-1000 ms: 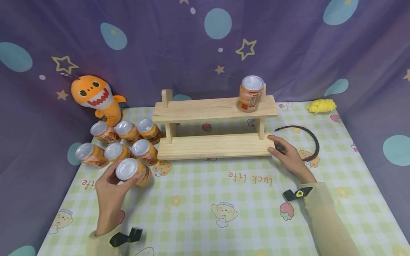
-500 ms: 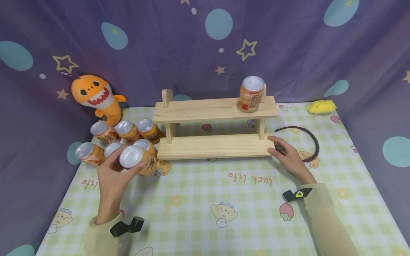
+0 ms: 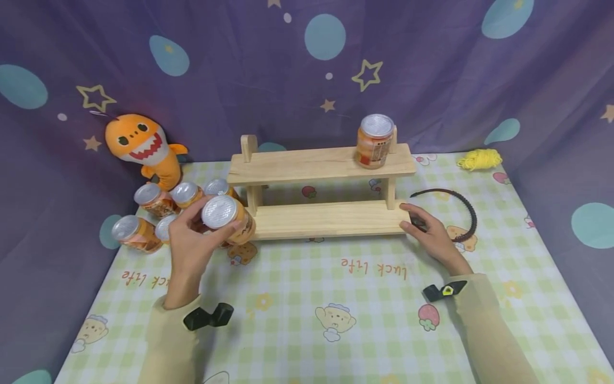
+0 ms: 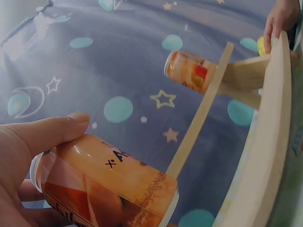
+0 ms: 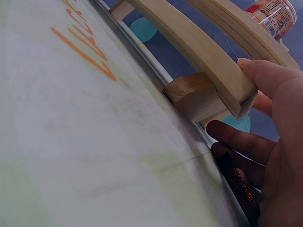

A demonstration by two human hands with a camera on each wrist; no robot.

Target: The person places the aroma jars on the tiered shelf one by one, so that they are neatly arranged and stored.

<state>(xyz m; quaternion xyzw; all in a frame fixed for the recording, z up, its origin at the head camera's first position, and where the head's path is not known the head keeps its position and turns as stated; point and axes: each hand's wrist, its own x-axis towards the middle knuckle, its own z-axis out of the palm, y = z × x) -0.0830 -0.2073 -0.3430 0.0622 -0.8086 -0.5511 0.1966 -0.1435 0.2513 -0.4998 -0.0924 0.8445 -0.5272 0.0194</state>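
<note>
Gripping the tilted can (image 3: pixel 229 217), the left hand (image 3: pixel 193 240) should level it before set-down; the right hand (image 3: pixel 431 232), gripping the shelf (image 3: pixel 326 218) at one end, should brace it.

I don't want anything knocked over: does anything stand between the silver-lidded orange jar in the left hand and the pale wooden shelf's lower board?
Nothing visible stands between the silver-lidded orange jar and the pale wooden lower board; the right hand holds only that board's right end.
</note>
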